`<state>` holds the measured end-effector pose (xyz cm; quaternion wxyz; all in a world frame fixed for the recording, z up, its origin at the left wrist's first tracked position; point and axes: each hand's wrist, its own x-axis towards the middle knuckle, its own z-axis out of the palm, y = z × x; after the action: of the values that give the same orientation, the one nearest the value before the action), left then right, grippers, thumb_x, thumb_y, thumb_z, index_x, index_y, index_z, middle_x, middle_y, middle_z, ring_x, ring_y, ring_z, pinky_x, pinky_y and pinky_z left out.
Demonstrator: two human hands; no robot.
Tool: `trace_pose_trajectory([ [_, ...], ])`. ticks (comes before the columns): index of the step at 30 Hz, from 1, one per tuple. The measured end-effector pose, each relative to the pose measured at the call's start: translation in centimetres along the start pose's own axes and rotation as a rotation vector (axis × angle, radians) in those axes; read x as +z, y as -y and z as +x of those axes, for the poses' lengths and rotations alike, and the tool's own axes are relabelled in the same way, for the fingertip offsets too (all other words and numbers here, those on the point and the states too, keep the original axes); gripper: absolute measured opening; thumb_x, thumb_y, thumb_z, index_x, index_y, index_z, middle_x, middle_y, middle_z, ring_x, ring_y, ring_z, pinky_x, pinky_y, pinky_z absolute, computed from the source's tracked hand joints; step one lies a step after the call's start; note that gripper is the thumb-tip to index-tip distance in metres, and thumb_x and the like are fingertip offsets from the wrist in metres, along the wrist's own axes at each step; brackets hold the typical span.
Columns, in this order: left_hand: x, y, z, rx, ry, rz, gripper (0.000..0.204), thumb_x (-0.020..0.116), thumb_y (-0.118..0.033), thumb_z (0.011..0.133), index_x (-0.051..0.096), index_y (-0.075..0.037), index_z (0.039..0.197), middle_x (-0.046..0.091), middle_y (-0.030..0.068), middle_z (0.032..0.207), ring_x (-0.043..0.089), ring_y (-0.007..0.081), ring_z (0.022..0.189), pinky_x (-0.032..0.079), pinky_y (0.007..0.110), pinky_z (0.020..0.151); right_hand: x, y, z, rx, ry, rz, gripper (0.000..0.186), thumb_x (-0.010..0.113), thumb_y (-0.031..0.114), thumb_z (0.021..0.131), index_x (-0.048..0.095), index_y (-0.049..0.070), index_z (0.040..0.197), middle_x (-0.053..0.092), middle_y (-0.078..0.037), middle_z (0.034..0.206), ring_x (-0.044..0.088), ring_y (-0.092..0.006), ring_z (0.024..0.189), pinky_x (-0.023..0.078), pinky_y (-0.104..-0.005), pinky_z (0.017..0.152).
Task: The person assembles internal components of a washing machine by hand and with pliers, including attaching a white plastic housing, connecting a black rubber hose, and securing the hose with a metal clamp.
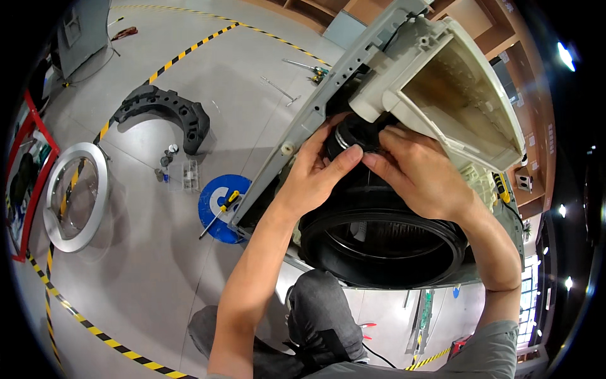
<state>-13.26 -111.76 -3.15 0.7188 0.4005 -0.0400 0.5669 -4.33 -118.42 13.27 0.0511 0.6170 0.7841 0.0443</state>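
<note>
My left hand [315, 174] and my right hand [423, 170] are closed on a black rubber hose [360, 131] inside an opened washing machine. A shiny metal clamp [341, 140] rings the hose beside my left thumb. Both thumbs press near each other at its lower side, and my right fingertips curl behind it, partly hidden. Just above, the hose sits against the round spout of a cream plastic detergent drawer housing [404, 104], which has brownish residue inside. Below my hands lies the round black door gasket [315, 256] around the drum opening.
A grey metal frame edge [281, 155] runs left of my hands. On the floor lie a yellow-handled screwdriver [221, 211] on a blue disc, a black curved counterweight [161, 104], a round door [53, 218], a clear parts box [184, 177] and a T-handled tool [281, 91]. Shelves stand behind.
</note>
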Motion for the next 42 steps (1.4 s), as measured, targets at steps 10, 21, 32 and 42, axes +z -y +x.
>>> trace_pose_trajectory([
  [10,0.6,1.1,0.6,0.090,-0.017,0.067,0.055,0.066,-0.024,0.088,0.043,0.007,0.128,0.053,0.0093,0.115,0.049,0.0125,0.106,0.041,0.026,0.093,-2.7,5.6,-4.3,-0.212,-0.182,-0.439,0.031,0.068,0.015,0.079,0.060,0.000,0.105,0.059,-0.013,0.098,0.058,-0.0307,0.088,0.046,-0.0398,0.076],
  [21,1.8,1.3,1.1,0.228,-0.155,-0.058,0.046,0.070,-0.023,0.085,0.052,0.004,0.117,0.062,0.0077,0.104,0.056,0.0143,0.093,0.044,0.028,0.086,-3.8,4.8,2.0,-0.324,-0.360,-1.067,0.054,0.076,0.006,0.062,0.057,0.007,0.112,0.055,-0.009,0.113,0.050,-0.0282,0.114,0.033,-0.0469,0.106],
  [32,2.5,1.1,1.7,0.265,-0.181,0.181,0.046,0.070,-0.023,0.085,0.050,0.007,0.114,0.062,0.0079,0.099,0.056,0.0105,0.089,0.046,0.025,0.081,-5.6,2.9,2.1,-0.527,-0.334,-0.842,0.048,0.077,0.004,0.060,0.059,0.003,0.104,0.055,-0.010,0.103,0.050,-0.0326,0.109,0.037,-0.0479,0.104],
  [42,3.8,1.0,1.9,0.208,-0.337,0.364,0.045,0.070,-0.027,0.085,0.053,0.006,0.110,0.063,0.0093,0.092,0.055,0.0116,0.083,0.046,0.025,0.076,-6.7,2.7,2.1,-0.552,-0.346,-0.796,0.042,0.076,0.007,0.063,0.059,0.003,0.101,0.055,-0.011,0.098,0.054,-0.0312,0.099,0.040,-0.0471,0.100],
])
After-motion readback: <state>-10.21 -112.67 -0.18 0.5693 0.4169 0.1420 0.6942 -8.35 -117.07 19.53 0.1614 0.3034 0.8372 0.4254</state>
